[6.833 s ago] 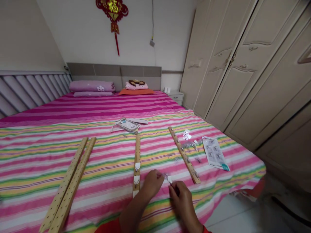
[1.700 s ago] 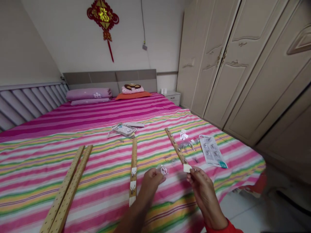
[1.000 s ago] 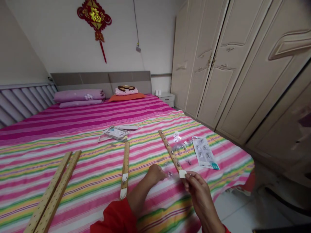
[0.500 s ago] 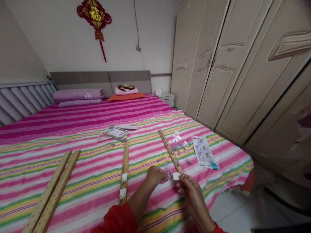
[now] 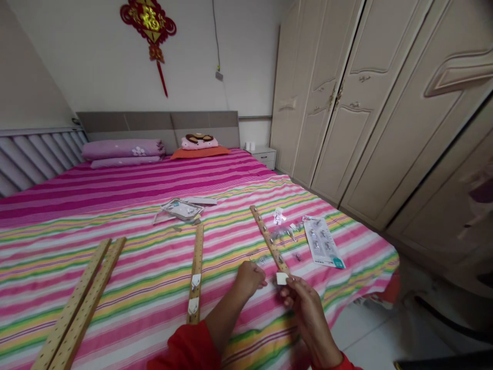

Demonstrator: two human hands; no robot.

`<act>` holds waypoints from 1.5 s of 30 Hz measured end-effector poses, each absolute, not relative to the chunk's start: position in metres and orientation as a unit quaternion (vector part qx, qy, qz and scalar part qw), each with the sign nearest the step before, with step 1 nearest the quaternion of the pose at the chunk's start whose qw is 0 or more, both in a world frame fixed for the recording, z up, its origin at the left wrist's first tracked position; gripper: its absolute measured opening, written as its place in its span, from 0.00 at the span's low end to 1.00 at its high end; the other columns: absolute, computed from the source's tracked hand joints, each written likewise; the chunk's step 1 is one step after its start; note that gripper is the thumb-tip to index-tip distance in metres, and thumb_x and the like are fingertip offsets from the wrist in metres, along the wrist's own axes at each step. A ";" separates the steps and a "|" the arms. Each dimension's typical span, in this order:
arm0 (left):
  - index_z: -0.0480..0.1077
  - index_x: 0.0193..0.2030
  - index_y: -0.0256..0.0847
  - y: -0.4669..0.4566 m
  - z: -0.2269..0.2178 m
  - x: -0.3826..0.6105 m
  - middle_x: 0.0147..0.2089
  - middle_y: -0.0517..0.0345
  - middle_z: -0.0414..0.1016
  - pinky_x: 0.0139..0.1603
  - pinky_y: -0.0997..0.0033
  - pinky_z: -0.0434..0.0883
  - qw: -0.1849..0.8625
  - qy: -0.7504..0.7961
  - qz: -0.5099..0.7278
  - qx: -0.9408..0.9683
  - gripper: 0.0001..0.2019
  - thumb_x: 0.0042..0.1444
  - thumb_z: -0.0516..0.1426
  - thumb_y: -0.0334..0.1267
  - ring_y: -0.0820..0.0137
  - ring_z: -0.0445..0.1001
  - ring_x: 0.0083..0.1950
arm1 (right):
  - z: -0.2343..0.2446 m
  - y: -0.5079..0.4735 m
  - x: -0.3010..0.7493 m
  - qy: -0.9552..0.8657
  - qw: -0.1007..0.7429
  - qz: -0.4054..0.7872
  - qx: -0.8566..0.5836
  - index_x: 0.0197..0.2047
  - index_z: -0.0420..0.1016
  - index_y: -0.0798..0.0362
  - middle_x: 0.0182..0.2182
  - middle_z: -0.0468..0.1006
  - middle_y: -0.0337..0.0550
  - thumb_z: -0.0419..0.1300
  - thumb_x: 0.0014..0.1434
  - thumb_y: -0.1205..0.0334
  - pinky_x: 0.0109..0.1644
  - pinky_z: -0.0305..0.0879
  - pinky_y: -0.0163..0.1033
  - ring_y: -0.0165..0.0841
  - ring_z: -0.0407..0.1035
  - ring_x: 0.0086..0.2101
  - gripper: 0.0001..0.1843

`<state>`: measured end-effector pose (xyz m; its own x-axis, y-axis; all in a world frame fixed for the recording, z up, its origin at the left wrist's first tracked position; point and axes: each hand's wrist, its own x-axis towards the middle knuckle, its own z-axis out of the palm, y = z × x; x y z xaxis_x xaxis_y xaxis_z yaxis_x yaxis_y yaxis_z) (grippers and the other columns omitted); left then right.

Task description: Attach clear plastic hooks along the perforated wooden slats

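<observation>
Partway, I'd judge: two white hook plates [image 5: 194,293] sit on the lower half of the mid. perforated wooden strip [image 5: 197,244], upper half w/o any. The r.h. strip [image 5: 265,230], nearer the right edge of the bed [image 5: 146,313], carries small metal pieces along its visible length; the pair of strips [image 5: 94,293] toward the bed's left side shows none. Loose plastic bits [image 5: 283,234] & a blister card [image 5: 321,242] (some pieces apparently in it) lie between r.h. strip & right edge.

Right hand [image 5: 303,300]: thumb & fingertips pinch a white square plate [image 5: 282,278], in view over the r.h. strip's near end. Left hand [image 5: 248,278]: fingers curled, near the plate but apart; can't tell if it's holding anything.
</observation>
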<state>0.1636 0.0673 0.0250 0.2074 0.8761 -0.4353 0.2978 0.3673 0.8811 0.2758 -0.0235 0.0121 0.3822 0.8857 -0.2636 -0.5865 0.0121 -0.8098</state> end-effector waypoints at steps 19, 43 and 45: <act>0.74 0.34 0.37 0.016 0.067 0.078 0.35 0.55 0.77 0.32 0.75 0.68 0.696 0.467 0.357 0.413 0.21 0.39 0.63 0.53 0.75 0.72 0.30 | 0.046 -0.022 0.235 -0.270 0.651 0.571 -0.420 0.30 0.75 0.54 0.15 0.70 0.34 0.70 0.42 0.57 0.20 0.55 0.30 0.25 0.60 0.17 0.13; 0.71 0.49 0.41 0.044 0.062 -0.022 0.52 0.47 0.73 0.52 0.63 0.69 0.505 0.438 0.544 0.507 0.29 0.35 0.68 0.34 0.58 0.69 0.57 | 0.066 0.055 0.120 -0.259 0.533 0.733 -0.335 0.23 0.72 0.56 0.16 0.73 0.36 0.70 0.40 0.62 0.21 0.58 0.28 0.25 0.65 0.17 0.11; 0.71 0.49 0.39 0.047 0.057 -0.024 0.50 0.46 0.75 0.51 0.62 0.70 0.542 0.420 0.542 0.486 0.30 0.35 0.69 0.35 0.58 0.71 0.54 | 0.064 0.060 0.116 -0.215 0.516 0.763 -0.323 0.24 0.74 0.56 0.19 0.75 0.38 0.68 0.41 0.63 0.21 0.59 0.28 0.25 0.66 0.18 0.08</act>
<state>-0.0241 0.0466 0.0575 0.0608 0.9956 0.0716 -0.1797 -0.0596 0.9819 0.1164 0.0600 0.0637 -0.2582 0.9273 -0.2711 -0.6492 -0.3744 -0.6621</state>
